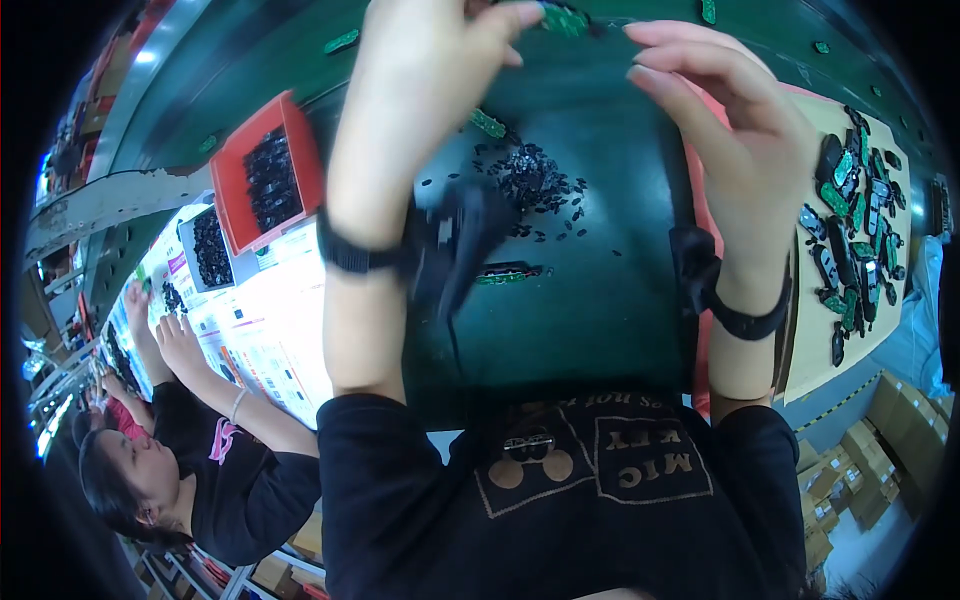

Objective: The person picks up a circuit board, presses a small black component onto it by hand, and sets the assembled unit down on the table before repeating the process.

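Note:
At the top edge, my left hand (470, 45) is partly cut off and blurred. Its thumb and fingers appear closed on the end of a green circuit board (566, 20), which is smeared by motion. My right hand (735, 110) is raised to the right, its curved fingers apart and holding nothing. Between my forearms, a pile of small black parts (530, 180) lies on the dark green work surface (600, 320). One green circuit board (488, 123) rests behind the pile; a board with a black edge (510, 272) lies nearer me. Black straps with devices circle both wrists.
On the left stand a red bin (222, 180) and a grey bin (240, 268) of black parts, beside printed sheets (285, 340). A co-worker's hands (165, 325) work there. A cardboard sheet (815, 360) on the right carries many black-and-green assemblies (855, 230). Cartons (860, 460) stand below right.

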{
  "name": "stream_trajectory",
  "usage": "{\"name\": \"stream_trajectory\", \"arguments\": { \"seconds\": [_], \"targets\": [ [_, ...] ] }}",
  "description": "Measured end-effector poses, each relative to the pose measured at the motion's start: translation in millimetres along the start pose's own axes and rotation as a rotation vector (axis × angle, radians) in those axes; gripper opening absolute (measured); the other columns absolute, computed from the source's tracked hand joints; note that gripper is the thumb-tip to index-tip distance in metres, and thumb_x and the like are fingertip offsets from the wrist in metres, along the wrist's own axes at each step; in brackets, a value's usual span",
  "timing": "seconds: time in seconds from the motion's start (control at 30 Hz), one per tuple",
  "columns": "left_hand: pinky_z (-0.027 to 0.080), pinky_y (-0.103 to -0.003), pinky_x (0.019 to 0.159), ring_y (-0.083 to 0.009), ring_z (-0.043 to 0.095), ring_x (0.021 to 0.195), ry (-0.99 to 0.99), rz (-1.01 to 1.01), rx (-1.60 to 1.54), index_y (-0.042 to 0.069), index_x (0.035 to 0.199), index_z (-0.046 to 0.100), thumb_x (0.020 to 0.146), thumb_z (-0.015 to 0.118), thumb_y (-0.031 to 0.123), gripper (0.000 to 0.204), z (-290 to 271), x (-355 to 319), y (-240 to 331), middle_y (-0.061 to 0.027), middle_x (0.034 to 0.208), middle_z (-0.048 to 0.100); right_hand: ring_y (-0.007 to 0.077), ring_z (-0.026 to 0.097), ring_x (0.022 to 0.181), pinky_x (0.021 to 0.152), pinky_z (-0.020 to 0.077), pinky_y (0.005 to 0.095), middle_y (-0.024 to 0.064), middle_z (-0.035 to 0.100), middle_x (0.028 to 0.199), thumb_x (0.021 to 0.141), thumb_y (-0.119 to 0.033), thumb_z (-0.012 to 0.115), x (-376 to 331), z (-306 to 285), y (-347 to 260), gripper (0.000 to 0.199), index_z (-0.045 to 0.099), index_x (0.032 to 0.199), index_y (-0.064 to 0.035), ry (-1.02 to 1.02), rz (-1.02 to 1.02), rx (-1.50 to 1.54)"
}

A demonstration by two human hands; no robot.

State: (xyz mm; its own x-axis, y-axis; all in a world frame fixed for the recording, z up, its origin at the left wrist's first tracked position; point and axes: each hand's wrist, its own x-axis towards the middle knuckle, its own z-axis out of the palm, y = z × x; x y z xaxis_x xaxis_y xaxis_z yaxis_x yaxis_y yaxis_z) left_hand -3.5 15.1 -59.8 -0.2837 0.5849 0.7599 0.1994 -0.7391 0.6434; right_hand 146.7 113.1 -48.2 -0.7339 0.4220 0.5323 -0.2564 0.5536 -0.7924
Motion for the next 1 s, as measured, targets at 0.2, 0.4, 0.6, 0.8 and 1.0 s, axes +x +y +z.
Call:
{"name": "stream_trajectory", "arguments": {
  "seconds": [0.2, 0.4, 0.6, 0.8, 1.0],
  "targets": [
    [0.043, -0.018, 0.057, -0.012, 0.055, 0.062, 0.23, -0.616, 0.669, -0.008, 0.092, 0.058, 0.074, 0.06, -0.003, 0.019, 52.6, -2.5, 69.2, -0.01, 0.079, 0.059, 0.0215, 0.058, 0.085, 0.075, 0.0483, 0.0262, 0.0199, 0.058, 0.094, 0.073, 0.012, 0.054, -4.7, -4.4, -31.8, 0.012, 0.056, 0.085, 0.011, -0.001, 0.106, 0.063],
    [0.046, -0.019, 0.057, -0.0136, 0.057, 0.064, 0.145, -0.408, 0.675, -0.01, 0.091, 0.056, 0.07, 0.06, -0.01, 0.022, 47.0, -12.4, 74.9, -0.0129, 0.085, 0.058, 0.0233, 0.059, 0.082, 0.074, 0.0495, 0.0272, 0.0226, 0.058, 0.09, 0.071, 0.015, 0.055, -8.2, -2.1, -29.7, 0.014, 0.055, 0.085, 0.0115, -0.004, -0.036, 0.03],
    [0.047, -0.021, 0.057, -0.0155, 0.057, 0.064, 0.283, -0.516, 0.786, -0.01, 0.088, 0.056, 0.069, 0.06, -0.012, 0.02, 67.1, -11.2, 85.2, -0.0159, 0.087, 0.058, 0.0239, 0.06, 0.082, 0.073, 0.0503, 0.0272, 0.0231, 0.058, 0.088, 0.07, 0.017, 0.054, -14.0, -2.4, -30.3, 0.016, 0.054, 0.084, 0.0116, 0.028, -0.026, 0.108],
    [0.047, -0.022, 0.057, -0.0167, 0.057, 0.063, 0.204, -0.444, 0.813, -0.01, 0.088, 0.055, 0.069, 0.059, -0.014, 0.02, 66.3, -15.5, 83.3, -0.0163, 0.086, 0.058, 0.0248, 0.06, 0.082, 0.071, 0.0509, 0.0261, 0.0222, 0.058, 0.087, 0.069, 0.018, 0.053, -17.4, -4.1, -29.8, 0.02, 0.05, 0.087, 0.0103, 0.057, 0.077, 0.17],
    [0.046, -0.022, 0.056, -0.0166, 0.056, 0.061, 0.166, -0.398, 0.795, -0.01, 0.09, 0.055, 0.07, 0.058, -0.013, 0.02, 69.1, -10.9, 85.6, -0.0151, 0.082, 0.058, 0.0235, 0.06, 0.084, 0.071, 0.0499, 0.0251, 0.0199, 0.059, 0.087, 0.072, 0.013, 0.055, -12.3, -17.9, -38.2, 0.021, 0.048, 0.091, 0.0085, 0.033, 0.25, 0.206]
  ]
}}
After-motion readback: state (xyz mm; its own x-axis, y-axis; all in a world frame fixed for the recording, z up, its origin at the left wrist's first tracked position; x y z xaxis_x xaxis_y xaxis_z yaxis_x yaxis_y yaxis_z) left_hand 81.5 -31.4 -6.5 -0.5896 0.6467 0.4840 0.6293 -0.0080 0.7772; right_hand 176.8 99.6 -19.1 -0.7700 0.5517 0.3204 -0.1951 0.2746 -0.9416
